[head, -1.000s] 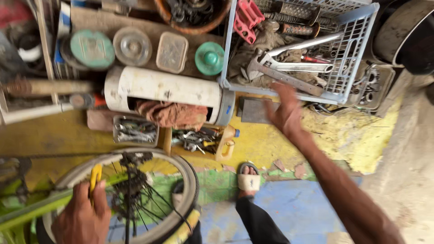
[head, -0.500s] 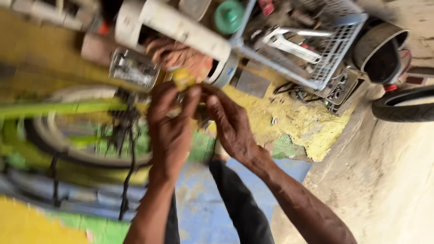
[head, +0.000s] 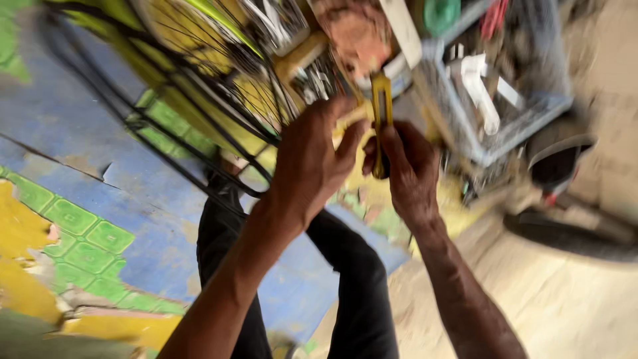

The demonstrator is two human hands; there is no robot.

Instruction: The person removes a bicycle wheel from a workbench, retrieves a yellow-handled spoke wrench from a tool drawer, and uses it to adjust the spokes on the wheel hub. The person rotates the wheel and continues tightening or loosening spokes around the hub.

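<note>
your hands meet at the middle of the view, with a bicycle wheel (head: pixel 199 86) crowding the far left and a grey wire basket (head: pixel 505 93) of tools on the far right. open floor (head: pixel 133 219), painted blue, green and yellow, lies to the near left, and bare pale ground to the near right. your right hand (head: pixel 409 169) is clenched round the lower end of a yellow utility knife (head: pixel 380 119). its long axis runs near to far, almost upright in the view, with the free end pointing away from you. your left hand (head: pixel 312 159) curls just beside the knife's left edge, fingertips touching it; blur hides whether it grips.
</note>
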